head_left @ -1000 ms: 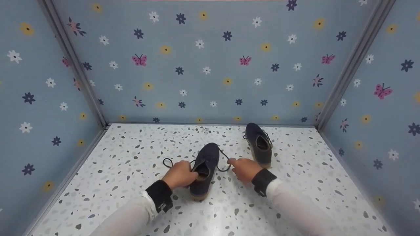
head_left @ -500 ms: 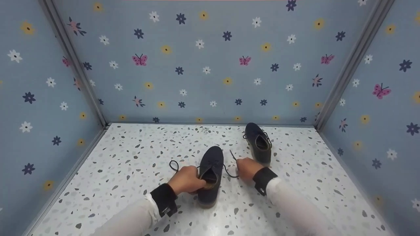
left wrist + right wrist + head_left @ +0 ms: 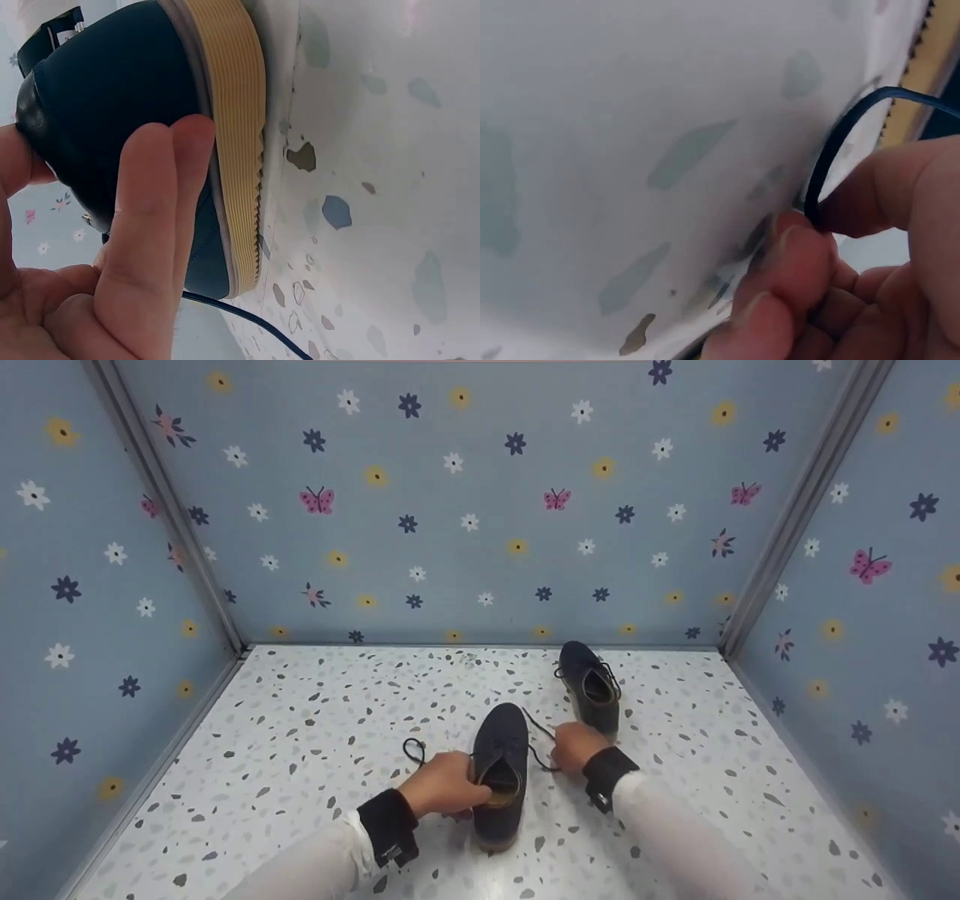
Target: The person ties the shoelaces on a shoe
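A dark navy shoe [image 3: 501, 742] with a tan ribbed sole [image 3: 238, 135] stands on the speckled surface, toe pointing away from me. My left hand [image 3: 448, 786] grips its left side near the heel, thumb inside the opening and fingers along the outer wall. On the shoe's right, my right hand [image 3: 577, 746] pinches a dark shoelace [image 3: 838, 142] between thumb and fingertips; the lace's free end sticks out beyond the hand. Another loop of lace [image 3: 414, 750] lies left of the shoe. The matching shoe [image 3: 589, 686] stands farther back, just behind my right hand, its lace hanging at the sides.
The white speckled tabletop [image 3: 337, 690] is bounded by blue panels with flowers and butterflies: a back panel [image 3: 480, 562], a left panel [image 3: 90, 630] and a right panel [image 3: 900, 622]. Grey metal strips run along the corners.
The near shoe has slid right and toward me with my left hand on it. My right hand has shifted slightly right, keeping the lace pinched. The far shoe has stayed put.
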Action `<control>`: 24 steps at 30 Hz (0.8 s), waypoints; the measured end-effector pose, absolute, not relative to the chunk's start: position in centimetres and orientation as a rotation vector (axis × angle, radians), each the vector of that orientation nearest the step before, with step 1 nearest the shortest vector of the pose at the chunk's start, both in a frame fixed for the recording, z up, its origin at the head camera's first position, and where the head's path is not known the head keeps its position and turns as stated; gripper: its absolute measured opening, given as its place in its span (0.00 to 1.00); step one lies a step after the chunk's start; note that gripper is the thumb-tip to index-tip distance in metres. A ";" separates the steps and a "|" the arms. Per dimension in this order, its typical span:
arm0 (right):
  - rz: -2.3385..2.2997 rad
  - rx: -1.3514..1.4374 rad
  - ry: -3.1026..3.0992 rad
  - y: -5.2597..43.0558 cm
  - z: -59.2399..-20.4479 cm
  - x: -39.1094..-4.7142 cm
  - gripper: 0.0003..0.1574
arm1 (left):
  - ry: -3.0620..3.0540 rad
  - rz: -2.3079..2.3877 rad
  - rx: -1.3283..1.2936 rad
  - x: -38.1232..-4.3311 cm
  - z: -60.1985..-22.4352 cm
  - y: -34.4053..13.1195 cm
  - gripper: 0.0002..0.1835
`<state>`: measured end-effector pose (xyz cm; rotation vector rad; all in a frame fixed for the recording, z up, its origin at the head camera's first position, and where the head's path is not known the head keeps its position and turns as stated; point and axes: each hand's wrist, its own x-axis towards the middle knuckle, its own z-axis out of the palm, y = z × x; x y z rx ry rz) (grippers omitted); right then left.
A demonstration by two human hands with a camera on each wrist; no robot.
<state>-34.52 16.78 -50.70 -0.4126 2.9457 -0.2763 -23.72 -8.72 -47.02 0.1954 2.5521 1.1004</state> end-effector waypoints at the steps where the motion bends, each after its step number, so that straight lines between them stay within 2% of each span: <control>1: -0.298 -0.395 2.954 16.9 -50.5 -34.6 0.09 | 2.542 1.104 0.197 -23.7 -47.0 -8.6 0.11; 4: -0.411 -0.386 3.020 17.2 -49.3 -34.5 0.10 | 2.538 1.100 0.202 -23.7 -47.1 -8.4 0.13; 9: -0.763 -0.427 3.057 17.9 -46.9 -34.0 0.22 | 2.521 1.140 0.218 -23.6 -47.2 -8.3 0.16; 11: -0.951 -0.409 3.012 18.3 -46.2 -33.7 0.21 | 2.503 1.165 0.229 -23.5 -47.2 -8.2 0.17; 16: -1.410 -0.282 2.786 19.4 -45.2 -33.0 0.05 | 2.476 1.202 0.246 -22.9 -47.3 -7.7 0.18; 24: -1.883 -0.091 2.385 21.1 -44.3 -32.0 0.15 | 2.540 1.129 0.255 -23.9 -47.7 -9.5 0.22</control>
